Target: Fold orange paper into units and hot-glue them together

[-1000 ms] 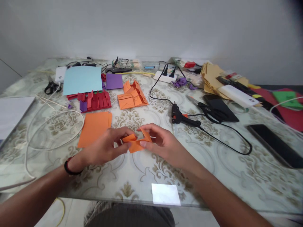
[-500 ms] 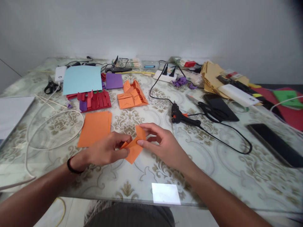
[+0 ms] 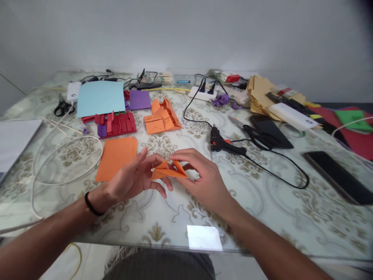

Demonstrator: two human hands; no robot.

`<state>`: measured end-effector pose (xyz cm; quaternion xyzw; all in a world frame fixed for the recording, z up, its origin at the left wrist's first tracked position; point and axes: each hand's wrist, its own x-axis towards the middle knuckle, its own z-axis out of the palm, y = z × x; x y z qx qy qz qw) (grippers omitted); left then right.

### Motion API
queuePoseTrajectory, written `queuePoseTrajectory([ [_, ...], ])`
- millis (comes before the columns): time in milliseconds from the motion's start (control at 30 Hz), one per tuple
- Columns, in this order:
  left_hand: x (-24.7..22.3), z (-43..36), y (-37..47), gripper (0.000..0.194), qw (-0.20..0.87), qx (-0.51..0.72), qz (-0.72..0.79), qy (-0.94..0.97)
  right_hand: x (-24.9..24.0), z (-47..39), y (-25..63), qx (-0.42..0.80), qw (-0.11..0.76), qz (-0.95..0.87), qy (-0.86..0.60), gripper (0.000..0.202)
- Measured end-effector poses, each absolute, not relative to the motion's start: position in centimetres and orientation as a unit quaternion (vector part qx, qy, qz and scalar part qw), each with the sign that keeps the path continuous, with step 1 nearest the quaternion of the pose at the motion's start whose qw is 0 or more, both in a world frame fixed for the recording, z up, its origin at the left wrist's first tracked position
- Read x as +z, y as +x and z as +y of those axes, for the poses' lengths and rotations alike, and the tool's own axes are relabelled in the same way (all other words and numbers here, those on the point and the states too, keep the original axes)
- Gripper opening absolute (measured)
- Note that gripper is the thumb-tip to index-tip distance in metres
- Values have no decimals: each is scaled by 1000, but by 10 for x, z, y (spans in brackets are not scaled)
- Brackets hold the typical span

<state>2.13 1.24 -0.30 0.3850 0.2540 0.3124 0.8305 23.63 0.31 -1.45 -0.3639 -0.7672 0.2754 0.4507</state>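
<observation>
A small folded orange paper (image 3: 169, 173) is held above the patterned table, its corners standing up. My right hand (image 3: 201, 171) pinches its right side between thumb and fingers. My left hand (image 3: 135, 177) is at the paper's left edge with its fingers spread and palm turned toward it, the fingertips beside and beneath the paper. Left of my left hand lies a stack of orange sheets (image 3: 115, 157). Beyond my hands, several folded orange pieces (image 3: 161, 118) rest on the table.
Folded red pieces (image 3: 116, 123), a light blue sheet (image 3: 101, 97) and a purple square (image 3: 140, 99) lie at the back left. On the right are a glue gun (image 3: 224, 144) with its cable, scissors (image 3: 256, 134) and a phone (image 3: 338, 175). A white cable (image 3: 68, 182) loops at left.
My left hand has loosened from its closed grip and spread its fingers. The orange paper has been turned and tilted, now showing raised corners, while my right hand still holds it.
</observation>
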Motion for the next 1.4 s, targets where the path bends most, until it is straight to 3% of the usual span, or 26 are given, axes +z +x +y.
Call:
queuePoseTrajectory([
  [133,-7,13,19,20,767,351,329,425,-18,4,235,239,452,-786,-346,27],
  [400,-8,21,10,28,691,383,358,498,-17,3,239,281,421,-777,-374,47],
  [633,-10,22,6,21,651,389,386,525,-20,7,240,311,370,-750,-452,43],
  [900,-7,23,5,8,458,398,451,654,-18,4,239,338,313,-782,-419,63],
  [1000,-5,21,9,1,437,402,456,663,-19,3,236,341,341,-762,-433,51],
  [1100,-6,20,11,6,446,415,448,655,-20,3,234,326,385,-730,-461,32],
  [1200,-10,22,10,11,499,418,442,617,-20,5,235,304,414,-713,-478,20],
  [1333,-15,24,10,34,589,386,451,548,-20,6,236,339,420,-690,-482,8],
  [1400,-13,24,11,29,616,331,447,559,-19,6,237,362,417,-686,-473,4],
])
